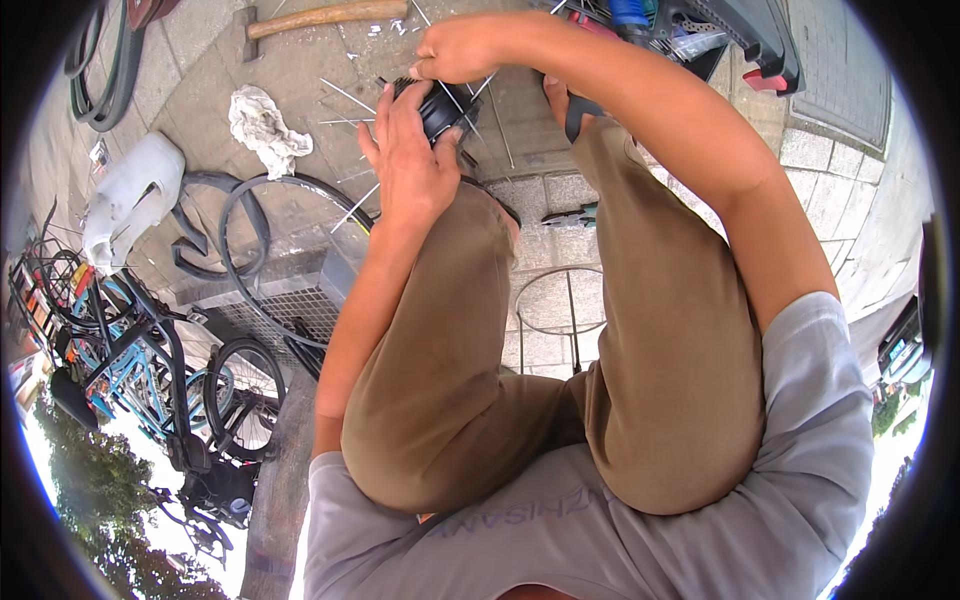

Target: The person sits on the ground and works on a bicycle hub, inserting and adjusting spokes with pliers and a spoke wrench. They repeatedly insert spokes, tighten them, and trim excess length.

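A black wheel hub (438, 112) lies on the ground ahead of my knees, with thin metal spokes (348, 100) sticking out of it in several directions. My left hand (412, 150) grips the hub from the near left side, fingers over its top and thumb at its right. At the hub's far edge, my right hand (462, 50) is closed in a pinch, its fingertips close to my left fingertips. Spokes pass beside and behind the right hand; what sits between its fingertips is too small to make out.
A hammer (325, 16) and small white pieces (376, 29) lie beyond the hub. Leftward are a white rag (268, 132), a rim (228, 225), a cut plastic jug (130, 200) and bicycles (150, 370). Pliers (572, 215) lie between my legs; a toolbox (690, 35) stands far right.
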The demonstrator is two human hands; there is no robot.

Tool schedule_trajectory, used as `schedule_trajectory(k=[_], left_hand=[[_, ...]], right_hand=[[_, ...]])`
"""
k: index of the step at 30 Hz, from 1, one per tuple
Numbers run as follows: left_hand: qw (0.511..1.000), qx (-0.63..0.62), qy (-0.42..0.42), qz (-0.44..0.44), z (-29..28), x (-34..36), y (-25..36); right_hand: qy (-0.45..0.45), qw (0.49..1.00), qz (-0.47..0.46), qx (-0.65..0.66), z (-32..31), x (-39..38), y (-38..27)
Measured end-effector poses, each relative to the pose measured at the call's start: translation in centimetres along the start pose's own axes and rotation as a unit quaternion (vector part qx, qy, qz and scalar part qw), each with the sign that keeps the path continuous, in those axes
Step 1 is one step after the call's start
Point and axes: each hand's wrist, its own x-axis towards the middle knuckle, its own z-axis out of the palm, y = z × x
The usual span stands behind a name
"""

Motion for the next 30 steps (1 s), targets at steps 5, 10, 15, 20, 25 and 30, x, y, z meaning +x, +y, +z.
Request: schedule_trajectory(k=[5, 10, 15, 20, 25, 30], left_hand=[[1.000, 0.003, -0.019, 0.004, -0.2, -0.2, -0.2], [0.999, 0.016, -0.029, 0.000, -0.5, -0.2, -0.2], [1.000, 0.001, -0.019, -0.001, -0.4, -0.2, -0.1], [1.000, -0.003, -0.013, -0.004, -0.3, 0.0, -0.2], [0.999, 0.019, -0.041, 0.009, -0.5, 0.2, 0.0], [0.998, 0.030, -0.049, 0.022, -1.0, 0.2, -0.1]], right_hand=[[0.013, 0.994, 0.105, -0.036, -3.6, -4.1, -1.8], [-0.190, 0.968, 0.165, 0.019, 0.5, -9.5, -3.4], [-0.154, 0.935, 0.133, 0.289, 8.7, -8.6, 1.0], [-0.164, 0.983, 0.032, 0.082, 11.9, -10.6, 2.0], [-0.252, 0.951, 0.107, 0.143, 10.3, -11.0, 0.2], [-0.381, 0.844, 0.108, 0.363, 6.7, -11.9, 0.4]])
